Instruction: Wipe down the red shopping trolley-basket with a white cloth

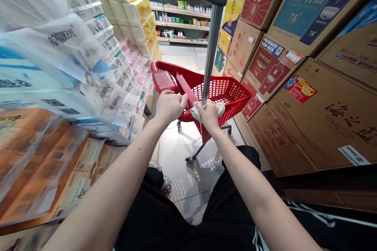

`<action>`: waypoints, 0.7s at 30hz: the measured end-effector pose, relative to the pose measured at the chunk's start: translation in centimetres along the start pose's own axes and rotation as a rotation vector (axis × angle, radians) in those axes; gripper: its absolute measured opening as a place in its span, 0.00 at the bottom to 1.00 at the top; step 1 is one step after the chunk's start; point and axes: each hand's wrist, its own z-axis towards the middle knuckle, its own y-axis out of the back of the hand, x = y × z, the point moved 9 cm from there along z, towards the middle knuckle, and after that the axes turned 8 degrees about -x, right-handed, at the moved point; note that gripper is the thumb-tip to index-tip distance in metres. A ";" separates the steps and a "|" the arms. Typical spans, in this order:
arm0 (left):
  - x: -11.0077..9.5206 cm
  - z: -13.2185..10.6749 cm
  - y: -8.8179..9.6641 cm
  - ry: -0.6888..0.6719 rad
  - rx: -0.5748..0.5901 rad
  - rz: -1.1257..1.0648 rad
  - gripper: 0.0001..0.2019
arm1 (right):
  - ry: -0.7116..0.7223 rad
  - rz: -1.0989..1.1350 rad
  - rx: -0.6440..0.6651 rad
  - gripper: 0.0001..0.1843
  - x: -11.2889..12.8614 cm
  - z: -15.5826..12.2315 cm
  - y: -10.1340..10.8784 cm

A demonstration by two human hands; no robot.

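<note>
Head — right hand (209, 115), cloth (220, 109) seemingly around pole (211, 47)

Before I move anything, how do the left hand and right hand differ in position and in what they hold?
The left hand is closed on the red cart, while the right hand grips a pale cloth at the metal pole.
The left hand sits left of the pole; the right hand is right at it.
Both are bare, with fingers curled.

red cart (188, 90): perforated, standing | silver pole (211, 47): near-upright | pale cloth (220, 109): crumpled, against pole
</note>
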 end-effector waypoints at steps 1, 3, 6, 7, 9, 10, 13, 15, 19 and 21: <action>-0.1 0.0 0.0 0.007 -0.007 -0.003 0.29 | -0.029 0.010 -0.062 0.14 -0.1 -0.3 0.4; -0.4 -0.1 0.1 0.015 -0.018 -0.003 0.29 | -0.072 0.028 -0.180 0.15 0.0 -1.2 1.1; -0.7 -0.3 0.4 0.024 -0.038 -0.001 0.29 | -0.086 0.040 -0.272 0.16 0.3 -2.5 1.5; -0.7 -0.4 0.5 0.025 -0.042 -0.005 0.29 | -0.076 0.039 -0.287 0.16 0.5 -2.8 1.7; -0.8 -0.6 0.7 0.029 -0.046 -0.016 0.29 | -0.049 0.035 -0.294 0.16 0.6 -3.1 1.8; -0.8 -0.6 0.8 0.032 -0.047 -0.022 0.29 | -0.035 0.032 -0.285 0.15 0.6 -3.0 1.8; -0.8 -0.7 1.0 0.043 -0.053 -0.034 0.29 | -0.005 0.028 -0.205 0.17 0.1 -2.0 1.2; -0.9 -0.8 1.0 0.040 -0.056 -0.031 0.28 | -0.003 0.033 -0.136 0.18 -0.4 -1.0 0.7; -1.6 -0.7 0.8 0.037 -0.083 -0.004 0.30 | -0.053 0.045 -0.057 0.18 -1.8 0.5 0.5; -2.0 -0.7 0.7 0.049 -0.103 0.007 0.30 | -0.068 0.075 -0.042 0.17 -2.1 1.0 0.7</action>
